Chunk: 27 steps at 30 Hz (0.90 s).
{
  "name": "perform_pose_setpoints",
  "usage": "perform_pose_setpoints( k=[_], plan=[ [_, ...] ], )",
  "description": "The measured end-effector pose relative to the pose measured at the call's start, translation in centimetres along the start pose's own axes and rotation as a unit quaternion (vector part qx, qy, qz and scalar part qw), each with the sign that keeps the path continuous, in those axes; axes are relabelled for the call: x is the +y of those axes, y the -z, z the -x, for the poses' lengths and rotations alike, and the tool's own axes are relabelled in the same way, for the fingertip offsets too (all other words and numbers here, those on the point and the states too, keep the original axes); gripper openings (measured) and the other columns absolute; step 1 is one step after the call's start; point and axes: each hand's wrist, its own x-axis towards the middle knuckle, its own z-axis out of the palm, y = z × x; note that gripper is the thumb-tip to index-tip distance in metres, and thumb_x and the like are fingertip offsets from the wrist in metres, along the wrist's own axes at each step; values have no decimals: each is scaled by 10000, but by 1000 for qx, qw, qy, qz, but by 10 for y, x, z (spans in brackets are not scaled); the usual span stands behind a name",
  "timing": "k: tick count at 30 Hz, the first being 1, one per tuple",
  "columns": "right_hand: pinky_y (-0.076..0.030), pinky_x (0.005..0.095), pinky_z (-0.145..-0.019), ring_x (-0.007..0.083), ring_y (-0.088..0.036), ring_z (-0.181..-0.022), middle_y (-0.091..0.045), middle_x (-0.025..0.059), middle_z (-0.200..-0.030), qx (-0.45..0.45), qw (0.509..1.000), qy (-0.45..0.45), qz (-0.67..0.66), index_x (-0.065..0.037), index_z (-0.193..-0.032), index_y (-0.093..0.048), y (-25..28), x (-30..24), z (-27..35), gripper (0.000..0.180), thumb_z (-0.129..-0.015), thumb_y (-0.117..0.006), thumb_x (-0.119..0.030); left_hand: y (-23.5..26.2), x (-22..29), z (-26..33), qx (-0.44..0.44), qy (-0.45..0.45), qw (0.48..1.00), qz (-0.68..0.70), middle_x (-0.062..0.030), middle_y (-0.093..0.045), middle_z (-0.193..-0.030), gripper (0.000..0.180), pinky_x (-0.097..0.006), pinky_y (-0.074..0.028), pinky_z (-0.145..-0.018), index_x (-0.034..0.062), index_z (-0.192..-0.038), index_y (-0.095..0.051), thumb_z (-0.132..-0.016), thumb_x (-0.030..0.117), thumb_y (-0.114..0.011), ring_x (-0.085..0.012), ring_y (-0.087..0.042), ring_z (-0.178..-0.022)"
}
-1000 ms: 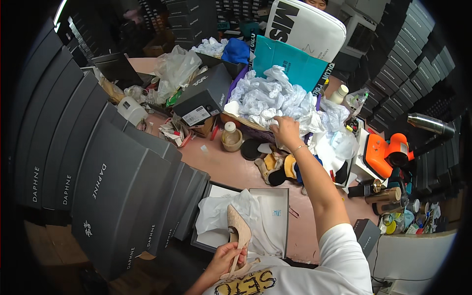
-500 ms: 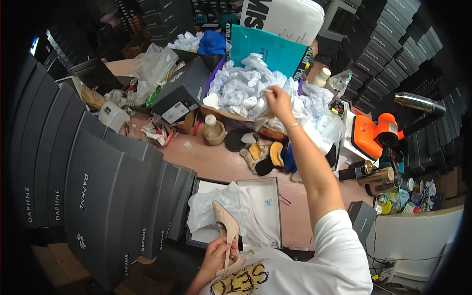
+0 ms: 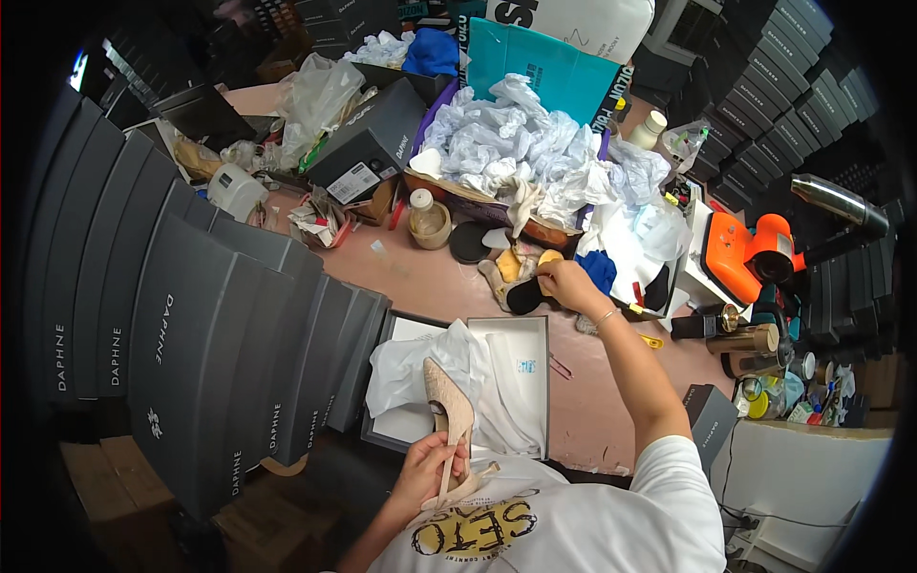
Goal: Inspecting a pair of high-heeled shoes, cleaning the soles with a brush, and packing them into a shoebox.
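My left hand (image 3: 435, 470) is closed around a beige pointed high-heeled slingback shoe (image 3: 453, 399), toe up, just in front of my shirt. Behind it an open shoe box (image 3: 548, 382) holds white tissue paper (image 3: 396, 358) and a white cloth-like wrap (image 3: 501, 396). My right hand (image 3: 569, 286) reaches to a small heap of sponges and rags, its fingers pinched together. A black round pad (image 3: 523, 297) touches or lies right beside the fingertips, and a yellow sponge (image 3: 549, 256) is just behind them. Whether the fingers hold anything is hidden.
A carton with crumpled white paper (image 3: 516, 143) stands at the back, a tan rag (image 3: 524, 205) over its edge. Nearby are a jar (image 3: 429, 222) and a black disc (image 3: 468, 243). Grey shoe boxes (image 3: 205, 363) rise on the left; an orange machine (image 3: 731, 253) stands right.
My right hand has come down and nearer from the paper-filled carton to the sponges, leaving the tan rag hanging at the carton's edge. My left hand still holds the shoe.
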Motion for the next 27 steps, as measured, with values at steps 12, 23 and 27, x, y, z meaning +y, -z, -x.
perform_pose_setpoints(
  k=[12, 23, 27],
  plan=[
    [-502, 415, -726, 290, -642, -897, -655, 164, -979, -131, 962, -82, 225, -40, -851, -699, -103, -1, -40, 194, -794, -566, -169, -7, 0, 4, 29, -2, 1000, 11, -95, -609, -838, 167, -246, -452, -643, -49, -986, -573, -885, 33, -469, -134, -529, -664],
    [-469, 338, -757, 265, -606, -804, -631, 135, -840, 323, 909, -82, -251, 11, -789, -566, -36, -17, -20, 142, -789, -631, -115, -2, -6, 7, 5, -27, 1000, 12, -91, -612, -821, 155, -251, -455, -629, -36, -987, -579, -892, 46, -487, -128, -529, -641],
    [-405, 195, -662, 46, -506, -717, -567, -29, -757, 188, 848, -124, -479, -28, -830, -561, 14, -40, 8, 106, -867, -612, -114, -11, -1, 10, -29, -22, 999, -10, -85, -605, -823, 158, -245, -463, -637, -39, -989, -578, -898, 55, -489, -115, -534, -645]
  ],
)
